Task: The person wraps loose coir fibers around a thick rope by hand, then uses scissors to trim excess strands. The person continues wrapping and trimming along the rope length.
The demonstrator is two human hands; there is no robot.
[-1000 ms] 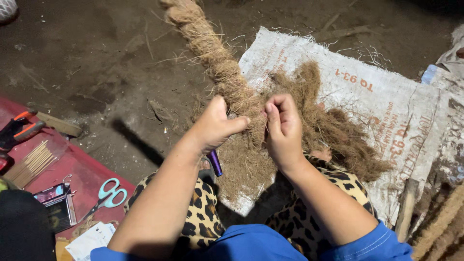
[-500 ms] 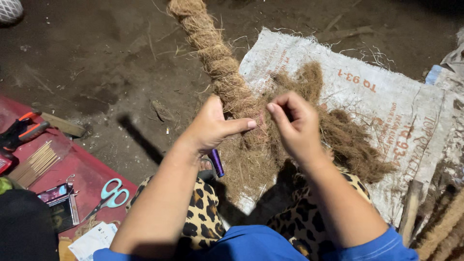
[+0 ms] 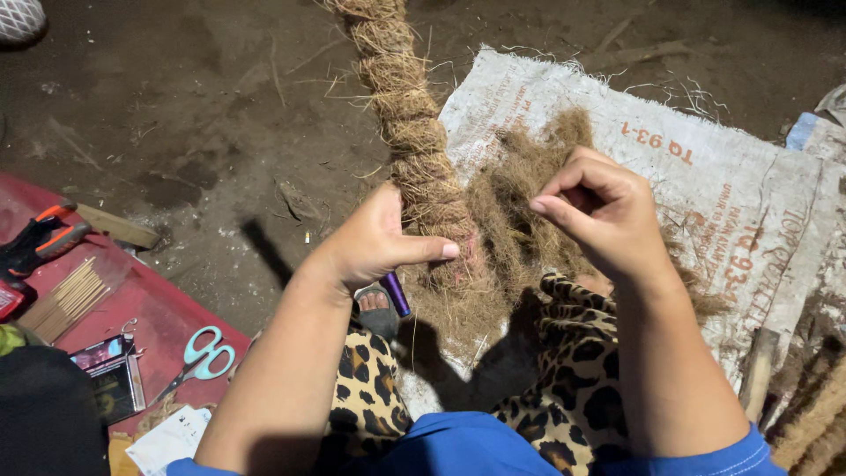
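A thick twisted rope of brown coir fibre (image 3: pixel 407 115) runs from the top of the view down to my lap. My left hand (image 3: pixel 374 240) grips its near end, thumb laid across the strands. My right hand (image 3: pixel 599 207) is pinched shut on a tuft of loose coir fibre (image 3: pixel 515 207) drawn from the pile beside the rope. The pile lies on a white woven sack (image 3: pixel 705 185) spread on the dirt floor. My knees in leopard-print trousers (image 3: pixel 573 361) sit under both arms.
A red mat (image 3: pixel 154 313) at the left holds teal-handled scissors (image 3: pixel 204 353), a bundle of thin sticks (image 3: pixel 69 300), an orange-handled tool (image 3: pixel 40 238) and small packets. A wooden piece (image 3: pixel 119 227) lies at its edge. A purple object (image 3: pixel 395 293) sits by my foot.
My right hand has drawn away from the rope to the right, pulling fibre with it. My left hand stays clamped on the rope's end.
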